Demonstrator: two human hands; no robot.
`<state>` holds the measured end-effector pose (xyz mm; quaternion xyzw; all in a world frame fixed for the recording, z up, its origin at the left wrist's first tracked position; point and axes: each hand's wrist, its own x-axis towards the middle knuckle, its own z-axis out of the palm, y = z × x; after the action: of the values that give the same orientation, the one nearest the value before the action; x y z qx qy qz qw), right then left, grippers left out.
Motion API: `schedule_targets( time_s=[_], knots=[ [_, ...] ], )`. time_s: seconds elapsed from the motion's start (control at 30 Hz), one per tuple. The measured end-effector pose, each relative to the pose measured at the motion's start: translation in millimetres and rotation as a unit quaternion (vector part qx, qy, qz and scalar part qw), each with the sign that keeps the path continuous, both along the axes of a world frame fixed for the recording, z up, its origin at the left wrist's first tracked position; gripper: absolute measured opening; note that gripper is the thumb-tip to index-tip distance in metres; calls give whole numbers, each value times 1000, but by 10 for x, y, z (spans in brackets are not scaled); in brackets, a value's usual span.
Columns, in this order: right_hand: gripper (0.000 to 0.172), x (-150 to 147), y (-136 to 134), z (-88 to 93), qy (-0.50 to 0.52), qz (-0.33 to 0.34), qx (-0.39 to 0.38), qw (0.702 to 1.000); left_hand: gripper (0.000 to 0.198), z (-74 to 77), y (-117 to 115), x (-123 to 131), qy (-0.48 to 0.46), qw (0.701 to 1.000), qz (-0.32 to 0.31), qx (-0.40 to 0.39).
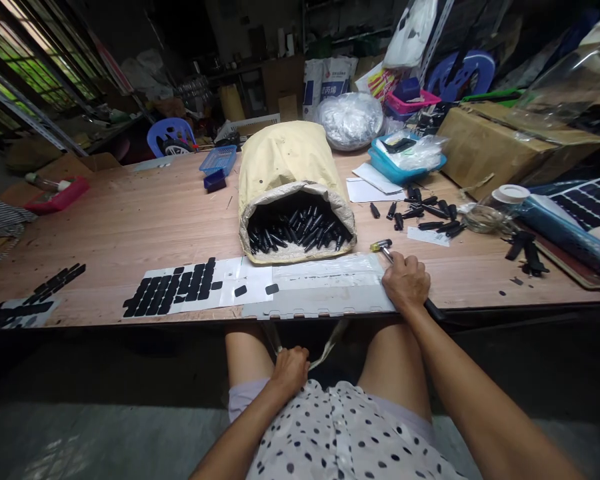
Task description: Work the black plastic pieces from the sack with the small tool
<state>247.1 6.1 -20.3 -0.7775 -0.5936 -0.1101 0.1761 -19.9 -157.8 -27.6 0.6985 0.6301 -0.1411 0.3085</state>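
The right hand [407,281] has its fingers wrapped firmly around a small hammer [381,246] at the near edge of the table [160,213]. The yellow-and-black head pokes out on the far left side of the fist, just above the wood, and the dark handle runs out near right, down to the table's edge. The left hand [291,370] sits low over the lap, fingers curled beside a pale strap [333,343] hanging below the tabletop; I cannot tell whether it grips it.

Directly left of the right fist a grey board [320,303] lies flat along the near edge, and left of that a white sheet [230,293] carries rows of black pads [167,293]. The cream bag [290,153] stands just beyond the board, its mouth facing near and full of black pieces [310,227], which hems in the far left side of the hammer. To the right, wood shows between the fist and the blue basket [570,227], with loose black parts [433,211] scattered farther back.
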Motion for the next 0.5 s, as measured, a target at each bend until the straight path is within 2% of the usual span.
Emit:
schedule_targets(
  time_s=[0.1, 0.2, 0.3, 0.37, 0.43, 0.5],
  knots=[
    [33, -2, -3, -8, -3, 2, -1, 1000, 23, 303, 216, -65, -112, 989, 12, 95],
    [33, -10, -5, -1, -2, 2, -7, 1000, 24, 647, 758, -165, -155, 959, 92, 220],
    [32, -23, -4, 9, -3, -3, -9, 1000, 28, 919, 1449, -280, -72, 932, 226, 274],
    [33, -32, -2, 12, -4, -3, -10, 1000, 31, 1026, 1839, -336, -5, 915, 279, 292],
    [33, -40, -2, 16, -2, 0, -10, 1000, 35, 1071, 2109, -364, 44, 902, 312, 294],
    [33, -49, -2, 23, 1, 2, -14, 1000, 41, 1068, 2266, -374, 71, 895, 332, 289]
  ],
)
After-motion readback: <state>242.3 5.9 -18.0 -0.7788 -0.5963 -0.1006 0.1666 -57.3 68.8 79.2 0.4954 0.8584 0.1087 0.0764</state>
